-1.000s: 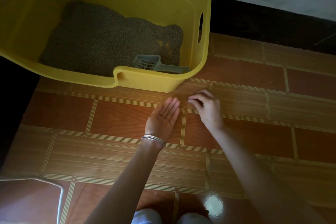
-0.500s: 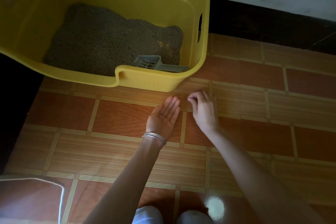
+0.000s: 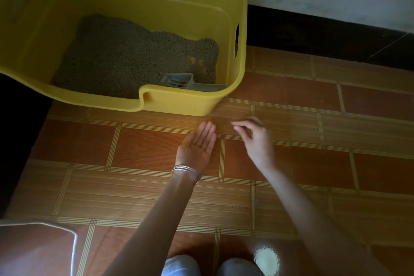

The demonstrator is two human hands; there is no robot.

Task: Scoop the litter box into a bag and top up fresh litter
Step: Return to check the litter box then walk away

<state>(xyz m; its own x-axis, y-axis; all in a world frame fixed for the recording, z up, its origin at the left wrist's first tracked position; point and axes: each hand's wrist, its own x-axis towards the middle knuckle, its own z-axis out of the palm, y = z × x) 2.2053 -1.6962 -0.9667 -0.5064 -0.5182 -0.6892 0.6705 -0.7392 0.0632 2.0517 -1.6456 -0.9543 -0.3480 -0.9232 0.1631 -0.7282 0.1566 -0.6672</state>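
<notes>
A yellow litter box [image 3: 183, 105] stands on the tiled floor at the upper left, holding grey-brown litter [image 3: 125, 58]. A grey slotted scoop [image 3: 179, 82] lies in its near right corner, handle pointing right. My left hand [image 3: 198, 148] rests palm up on the floor just in front of the box, fingers together, with a few litter grains on the palm. My right hand [image 3: 255, 139] hovers beside it, thumb and forefinger pinched together; whether a grain is between them is too small to tell. No bag is in view.
A white wall with a dark skirting [image 3: 324, 33] runs along the back right. A pale rounded edge [image 3: 67, 233] of some object shows at the bottom left. My shoes [image 3: 181, 264] are at the bottom edge.
My right hand has lifted slightly and shifted right, its pinched fingers now pointing toward the left palm. The left hand has stayed palm up in place.
</notes>
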